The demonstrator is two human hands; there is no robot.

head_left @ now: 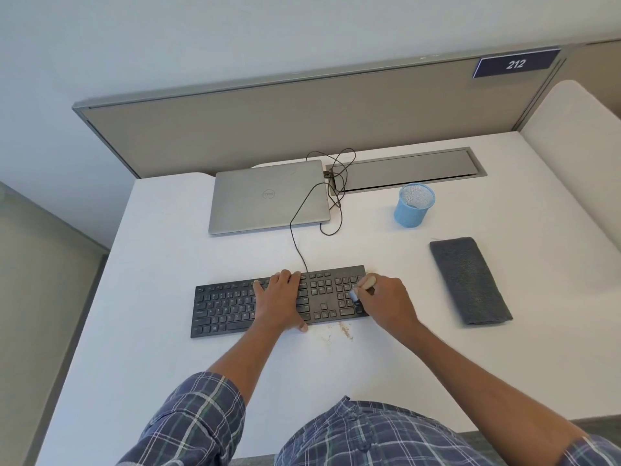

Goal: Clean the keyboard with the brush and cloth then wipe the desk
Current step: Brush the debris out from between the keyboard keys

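**Plaid shirt up close, two hands cleaning a black keyboard**

Plaid shirt [369, 435] fills the near edge of the view. Two bare forearms reach out from it over a white desk [168, 364].

The right hand [386, 297] grips a small brush [366, 283]. Its bristles point down on the number pad at the right end of the keyboard [228, 307].

Several things could go wrong from here:
- A stroke toward the near edge would likely flick grit onto the desk, where brown crumbs [344, 331] lie just in front of the keyboard.
- A hard sweep could scatter those crumbs wider or push them under the keys.
- The left hand [280, 299] steadies the board, and if its pressure eases the keyboard may slide. That would tug the thin cable [295, 237] that loops back beside a closed laptop [268, 196].
- A wide swing to the right could carry dust onto the grey cloth [470, 280]. It lies folded on the desk, well to the right of the keyboard, with no hand on it.

As for pose, the right hand's fingers curl around the brush's wooden handle, with the wrist bent and the knuckles up. The left hand lies flat on the middle of the keyboard, fingers straight and pointing away, thumb at the near edge. A blue mesh pen cup [415, 205] stands far back, to the right of the laptop.
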